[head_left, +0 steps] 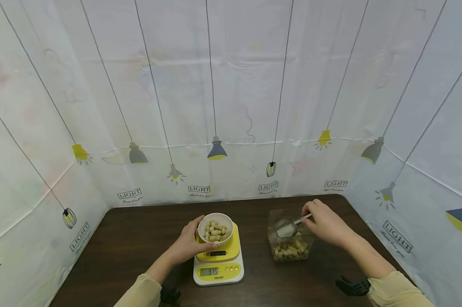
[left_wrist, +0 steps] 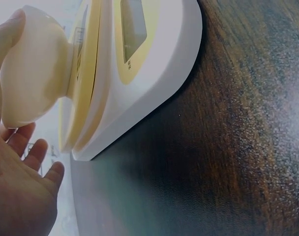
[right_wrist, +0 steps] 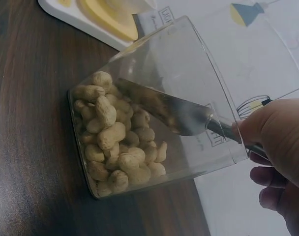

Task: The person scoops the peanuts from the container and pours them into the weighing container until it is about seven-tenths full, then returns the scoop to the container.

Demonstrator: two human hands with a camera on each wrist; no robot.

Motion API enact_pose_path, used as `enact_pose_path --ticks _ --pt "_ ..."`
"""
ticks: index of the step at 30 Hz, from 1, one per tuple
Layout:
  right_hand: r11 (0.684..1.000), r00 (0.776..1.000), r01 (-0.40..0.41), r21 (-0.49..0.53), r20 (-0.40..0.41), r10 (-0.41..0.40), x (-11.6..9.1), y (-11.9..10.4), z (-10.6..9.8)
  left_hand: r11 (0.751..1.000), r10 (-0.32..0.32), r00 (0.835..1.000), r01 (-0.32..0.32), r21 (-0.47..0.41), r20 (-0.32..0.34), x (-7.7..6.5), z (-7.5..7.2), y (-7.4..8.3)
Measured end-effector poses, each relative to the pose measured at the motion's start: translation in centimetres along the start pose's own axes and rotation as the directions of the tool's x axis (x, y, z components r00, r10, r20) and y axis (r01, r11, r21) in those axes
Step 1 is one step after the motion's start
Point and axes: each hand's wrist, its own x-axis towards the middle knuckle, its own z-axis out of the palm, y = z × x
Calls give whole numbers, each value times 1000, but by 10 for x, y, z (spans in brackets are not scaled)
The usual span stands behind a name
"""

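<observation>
A white bowl (head_left: 203, 223) of peanuts (head_left: 216, 232) stands on a yellow and white kitchen scale (head_left: 218, 278). My left hand (head_left: 186, 244) holds the bowl by its sides, thumb toward the front and fingers at the far side. To the right is a clear square container (head_left: 275, 244) with peanuts (right_wrist: 115, 137) in its lower part. My right hand (head_left: 323, 221) grips the handle of a metal scoop (right_wrist: 181, 114). The scoop dips through the container's opening, and its tip meets the peanuts. What lies in its bowl is hidden in the right wrist view.
Scale and container stand apart on a dark wooden table (head_left: 146, 238). The scale's display (head_left: 209, 271) shows digits, perhaps 935. A wall sheet (head_left: 238, 106) printed with lamps hangs behind and at both sides. Black wrist straps (head_left: 353, 286) show near my sleeves.
</observation>
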Motion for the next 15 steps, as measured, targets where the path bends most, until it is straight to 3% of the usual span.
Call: enact_pose_path --ticks 6,15 --pt "998 1000 -28 61 -8 29 1 2 -4 1000 -3 1000 3 0 1 -1 0 -3" --pt "994 991 -55 90 -116 66 -9 8 -28 1000 11 1000 -11 18 0 0 1 -4"
